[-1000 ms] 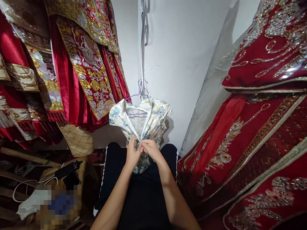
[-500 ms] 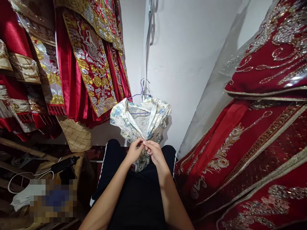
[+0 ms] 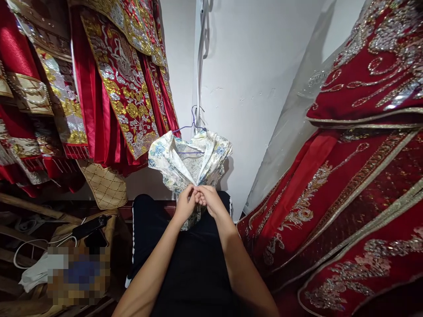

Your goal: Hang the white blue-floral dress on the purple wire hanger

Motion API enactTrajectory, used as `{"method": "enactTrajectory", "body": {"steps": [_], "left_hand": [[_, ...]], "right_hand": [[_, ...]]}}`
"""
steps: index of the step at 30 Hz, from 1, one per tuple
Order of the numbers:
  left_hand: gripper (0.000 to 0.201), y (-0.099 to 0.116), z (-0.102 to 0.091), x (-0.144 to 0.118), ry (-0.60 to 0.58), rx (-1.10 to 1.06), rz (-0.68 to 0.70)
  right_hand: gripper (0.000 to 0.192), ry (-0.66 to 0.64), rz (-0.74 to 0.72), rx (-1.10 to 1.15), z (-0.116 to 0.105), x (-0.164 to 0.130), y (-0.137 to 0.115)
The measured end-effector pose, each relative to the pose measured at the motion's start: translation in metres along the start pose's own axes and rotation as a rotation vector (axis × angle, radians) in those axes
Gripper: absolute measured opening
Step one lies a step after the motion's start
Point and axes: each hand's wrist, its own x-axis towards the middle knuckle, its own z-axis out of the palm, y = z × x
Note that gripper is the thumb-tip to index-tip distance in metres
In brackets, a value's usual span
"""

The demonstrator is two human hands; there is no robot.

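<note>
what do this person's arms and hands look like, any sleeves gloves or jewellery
The left hand and right hand are ungloved, and no ring, watch or bracelet can be made out. Both forearms are bare, with no sleeve or cuff showing. Also worn are a plain black top and dark trousers with white trim down the outer sides.

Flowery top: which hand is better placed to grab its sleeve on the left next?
Probably the left hand. It is on the same side as that sleeve, while the right hand would have to reach across. Both hands are pinching the flowery top at its front.
</note>
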Motion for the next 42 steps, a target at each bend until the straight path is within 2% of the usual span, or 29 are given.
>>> {"method": "enactTrajectory", "body": {"steps": [4, 8, 11, 13, 15, 17, 19, 20, 22, 24, 27, 30, 33, 35, 38, 39, 42], "left_hand": [[0.019, -0.011, -0.005, -0.003, 0.012, 0.183, 0.021], [0.021, -0.024, -0.007, 0.003, -0.103, 0.459, 0.025], [0.017, -0.028, -0.009, 0.013, -0.175, 0.539, 0.018], [0.013, -0.029, -0.011, 0.021, -0.22, 0.55, 0.018], [0.012, -0.028, -0.017, 0.03, -0.269, 0.559, 0.016], [0.011, -0.022, -0.027, 0.043, -0.304, 0.564, 0.011], [0.005, -0.006, -0.038, 0.065, -0.277, 0.54, 0.037], [0.014, 0.005, -0.045, 0.079, -0.228, 0.511, 0.071], [0.038, 0.033, -0.058, 0.111, -0.04, 0.397, 0.201], [0.046, 0.062, -0.071, 0.145, 0.075, 0.334, 0.321], [0.027, 0.098, -0.085, 0.185, 0.031, 0.397, 0.415], [0.019, 0.113, -0.091, 0.202, 0.02, 0.521, 0.469], [0.018, 0.106, -0.097, 0.206, 0.064, 0.538, 0.489], [0.018, 0.091, -0.11, 0.21, 0.175, 0.481, 0.431], [0.021, 0.059, -0.146, 0.22, 0.462, 0.356, 0.203], [0.022, 0.047, -0.159, 0.222, 0.522, 0.335, 0.103], [0.022, 0.013, -0.193, 0.216, 0.523, 0.361, -0.084]], "right_hand": [[0.018, 0.026, -0.008, 0.065, 0.003, 0.03, -0.023], [0.008, 0.064, -0.076, 0.115, 0.0, 0.075, -0.084], [0.009, 0.067, -0.131, 0.157, 0.0, 0.1, -0.132], [0.012, 0.065, -0.162, 0.169, 0.002, 0.108, -0.153], [0.013, 0.059, -0.179, 0.159, 0.005, 0.111, -0.162], [0.014, 0.046, -0.181, 0.135, 0.007, 0.109, -0.161], [0.015, 0.027, -0.199, 0.067, 0.007, 0.104, -0.155], [0.016, 0.014, -0.215, 0.02, 0.007, 0.102, -0.153], [0.017, -0.016, -0.248, -0.073, 0.008, 0.098, -0.151], [0.019, -0.042, -0.283, -0.152, 0.008, 0.098, -0.155], [0.02, -0.043, -0.368, -0.251, 0.01, 0.106, -0.167], [0.022, 0.026, -0.48, -0.404, 0.011, 0.118, -0.165], [0.026, 0.052, -0.492, -0.536, 0.008, 0.124, -0.137], [0.027, 0.016, -0.431, -0.587, 0.002, 0.124, -0.107], [0.027, -0.053, -0.328, -0.674, -0.011, 0.119, -0.064], [0.027, -0.074, -0.304, -0.699, -0.016, 0.118, -0.054], [0.025, -0.129, -0.27, -0.756, -0.029, 0.114, -0.038]]}}
